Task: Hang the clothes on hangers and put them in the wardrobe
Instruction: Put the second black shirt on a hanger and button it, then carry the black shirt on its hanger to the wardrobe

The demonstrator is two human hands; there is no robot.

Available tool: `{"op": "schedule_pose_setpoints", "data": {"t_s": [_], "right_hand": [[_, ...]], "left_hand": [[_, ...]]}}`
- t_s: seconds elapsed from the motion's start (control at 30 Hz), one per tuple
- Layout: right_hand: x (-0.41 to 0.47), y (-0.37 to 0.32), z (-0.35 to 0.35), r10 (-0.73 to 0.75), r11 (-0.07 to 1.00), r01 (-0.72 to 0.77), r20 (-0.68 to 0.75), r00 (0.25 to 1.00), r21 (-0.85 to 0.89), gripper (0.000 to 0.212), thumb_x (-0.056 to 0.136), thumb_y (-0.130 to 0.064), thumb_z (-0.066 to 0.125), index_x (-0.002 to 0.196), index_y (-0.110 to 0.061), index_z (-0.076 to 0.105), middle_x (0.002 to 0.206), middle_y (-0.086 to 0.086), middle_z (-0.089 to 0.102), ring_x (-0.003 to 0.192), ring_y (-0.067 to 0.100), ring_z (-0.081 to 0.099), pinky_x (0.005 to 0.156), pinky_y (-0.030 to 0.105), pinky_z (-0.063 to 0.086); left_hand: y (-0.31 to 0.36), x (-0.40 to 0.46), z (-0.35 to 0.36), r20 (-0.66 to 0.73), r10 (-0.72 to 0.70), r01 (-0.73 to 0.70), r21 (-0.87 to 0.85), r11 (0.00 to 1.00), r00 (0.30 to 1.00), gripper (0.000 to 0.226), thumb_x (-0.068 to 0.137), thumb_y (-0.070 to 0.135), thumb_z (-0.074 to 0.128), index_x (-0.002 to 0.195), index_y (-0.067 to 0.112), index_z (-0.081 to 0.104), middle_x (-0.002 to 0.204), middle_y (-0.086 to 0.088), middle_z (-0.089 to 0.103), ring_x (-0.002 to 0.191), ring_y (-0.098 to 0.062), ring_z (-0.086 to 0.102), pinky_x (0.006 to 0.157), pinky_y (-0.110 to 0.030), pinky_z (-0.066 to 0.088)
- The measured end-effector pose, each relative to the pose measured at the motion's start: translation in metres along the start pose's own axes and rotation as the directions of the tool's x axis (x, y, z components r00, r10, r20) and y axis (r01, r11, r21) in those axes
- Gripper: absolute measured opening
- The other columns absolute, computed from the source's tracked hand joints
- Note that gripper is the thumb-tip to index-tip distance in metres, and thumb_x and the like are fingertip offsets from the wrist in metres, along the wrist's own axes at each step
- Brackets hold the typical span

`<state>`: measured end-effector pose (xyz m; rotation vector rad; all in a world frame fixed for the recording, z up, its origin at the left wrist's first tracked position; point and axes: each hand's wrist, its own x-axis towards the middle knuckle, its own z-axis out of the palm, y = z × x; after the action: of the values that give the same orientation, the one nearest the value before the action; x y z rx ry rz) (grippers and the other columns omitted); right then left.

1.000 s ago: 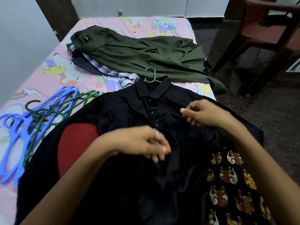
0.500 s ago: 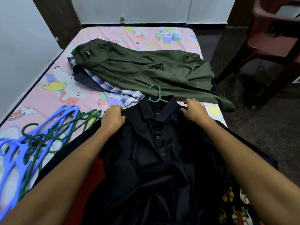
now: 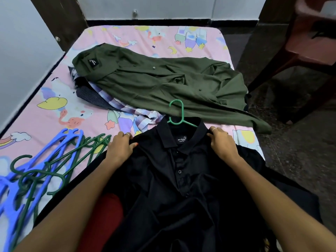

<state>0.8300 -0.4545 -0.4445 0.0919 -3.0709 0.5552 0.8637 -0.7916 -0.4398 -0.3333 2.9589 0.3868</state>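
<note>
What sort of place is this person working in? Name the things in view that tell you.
Most likely a bedroom in a home. A mattress with a pink cartoon-print sheet lies against the wall, shirts such as the olive green shirt lie on it beside a pile of plastic hangers, and a plastic chair stands nearby.

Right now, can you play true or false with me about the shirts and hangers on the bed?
1. A green hanger sticks out of the black shirt's collar. True.
2. The left hand and right hand each grip a shoulder of the black shirt. True.
3. The green shirt is on a hanger. False: it lies loose on the bed, on top of other clothes.
4. The spare hangers are all red. False: they are blue and dark green.
5. The spare hangers lie to the left of the black shirt. True.
</note>
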Motion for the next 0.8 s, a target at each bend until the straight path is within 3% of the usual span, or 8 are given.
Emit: {"op": "schedule_pose_setpoints", "data": {"t_s": [0.1, 0.17, 0.3, 0.43, 0.5, 0.7, 0.8], "right_hand": [[-0.013, -0.003, -0.019, -0.096, 0.99, 0.114, -0.193, 0.977, 0.085, 0.008, 0.093, -0.013, 0.057, 0.099, -0.008, 0.059, 0.089, 0.012, 0.061, 0.084, 0.04, 0.059, 0.067, 0.044, 0.044], [-0.019, -0.002, -0.043, -0.192, 0.976, 0.214, -0.295, 0.936, 0.043, 0.005, 0.09, -0.01, 0.059, 0.095, -0.008, 0.059, 0.082, 0.01, 0.057, 0.076, 0.039, 0.059, 0.061, 0.044, 0.046], [-0.023, 0.005, -0.11, -0.247, 0.967, 0.249, -0.452, 0.857, -0.055, 0.017, 0.091, -0.017, 0.051, 0.101, -0.009, 0.061, 0.089, 0.012, 0.061, 0.08, 0.04, 0.06, 0.065, 0.045, 0.046], [-0.03, 0.015, -0.19, -0.204, 0.979, 0.179, -0.604, 0.77, -0.103, 0.019, 0.095, -0.024, 0.05, 0.108, -0.013, 0.06, 0.1, 0.013, 0.064, 0.084, 0.042, 0.061, 0.064, 0.046, 0.05], [-0.034, 0.021, -0.234, -0.174, 0.985, 0.141, -0.656, 0.735, -0.104, 0.021, 0.097, -0.029, 0.05, 0.11, -0.016, 0.058, 0.104, 0.013, 0.066, 0.089, 0.043, 0.061, 0.064, 0.044, 0.046], [-0.049, 0.04, -0.367, -0.111, 0.994, 0.072, -0.785, 0.609, -0.085, 0.037, 0.098, -0.04, 0.048, 0.107, -0.005, 0.055, 0.097, 0.028, 0.064, 0.094, 0.048, 0.058, 0.063, 0.043, 0.038], [-0.048, 0.051, -0.438, -0.078, 0.997, 0.068, -0.822, 0.564, -0.047, 0.033, 0.098, -0.038, 0.047, 0.107, -0.007, 0.054, 0.1, 0.027, 0.064, 0.097, 0.046, 0.058, 0.07, 0.046, 0.044]], "left_hand": [[0.007, 0.0, -0.015, -0.006, 0.043, -0.043, -0.043, 0.998, 0.999, 0.031, 0.089, 0.03, 0.064, 0.114, 0.013, 0.054, 0.118, -0.009, 0.049, 0.113, -0.03, 0.048, 0.091, -0.047, 0.043], [0.017, 0.003, -0.034, 0.027, 0.148, -0.143, -0.134, 0.981, 0.989, 0.024, 0.085, 0.016, 0.065, 0.104, 0.014, 0.049, 0.111, -0.01, 0.051, 0.107, -0.032, 0.05, 0.086, -0.043, 0.043], [0.05, 0.005, -0.092, 0.067, 0.397, -0.38, -0.176, 0.908, 0.916, 0.028, 0.086, 0.004, 0.06, 0.11, 0.009, 0.046, 0.108, -0.014, 0.06, 0.103, -0.029, 0.058, 0.082, -0.03, 0.039], [0.104, -0.008, -0.18, -0.042, 0.616, -0.618, -0.062, 0.784, 0.786, 0.01, 0.093, 0.008, 0.057, 0.103, 0.006, 0.059, 0.103, -0.013, 0.065, 0.096, -0.022, 0.059, 0.074, -0.025, 0.033], [0.137, -0.02, -0.226, -0.131, 0.681, -0.685, 0.014, 0.728, 0.72, 0.015, 0.096, 0.009, 0.053, 0.106, 0.002, 0.061, 0.103, -0.018, 0.065, 0.097, -0.027, 0.059, 0.073, -0.028, 0.033], [0.241, -0.05, -0.354, -0.484, 0.719, -0.719, 0.232, 0.656, 0.499, 0.017, 0.097, 0.017, 0.048, 0.109, 0.009, 0.056, 0.104, -0.024, 0.063, 0.098, -0.038, 0.059, 0.078, -0.038, 0.042], [0.297, -0.068, -0.408, -0.621, 0.69, -0.684, 0.319, 0.656, 0.372, 0.021, 0.095, 0.022, 0.045, 0.114, 0.016, 0.052, 0.111, -0.029, 0.059, 0.102, -0.046, 0.056, 0.085, -0.048, 0.045]]}}
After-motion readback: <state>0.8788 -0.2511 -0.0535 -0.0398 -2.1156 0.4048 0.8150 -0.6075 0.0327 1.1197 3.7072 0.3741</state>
